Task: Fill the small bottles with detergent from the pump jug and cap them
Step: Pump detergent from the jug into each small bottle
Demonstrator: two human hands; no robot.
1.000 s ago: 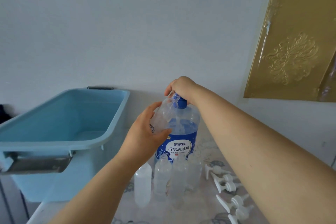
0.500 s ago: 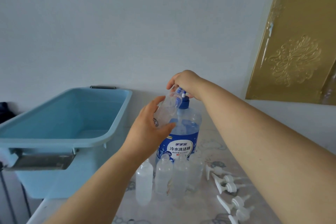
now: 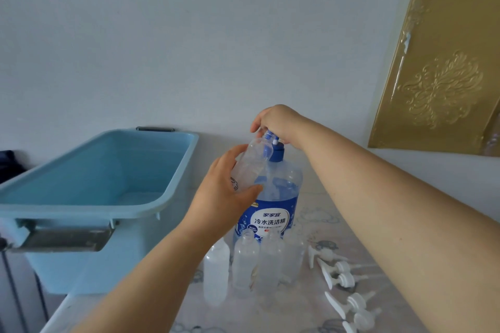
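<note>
A clear detergent jug (image 3: 278,197) with a blue label and blue pump collar stands on the table. My left hand (image 3: 224,194) grips a small clear bottle (image 3: 250,165), tilted with its mouth up under the pump spout. Over the jug's top, my right hand (image 3: 276,121) curls round the pump head (image 3: 270,136), hiding most of it. Several small clear bottles (image 3: 244,265) stand uncapped in a row in front of the jug. Several white pump caps (image 3: 341,276) lie to their right.
A large light-blue plastic tub (image 3: 89,211) with grey handles sits at the left, close to the jug. A gold embossed panel (image 3: 443,62) leans on the wall at the right. The table (image 3: 303,316) has a pale patterned cover.
The pump head and my right hand have risen from the pressed-down position. My left hand keeps the small bottle under the spout. The view has shifted slightly.
</note>
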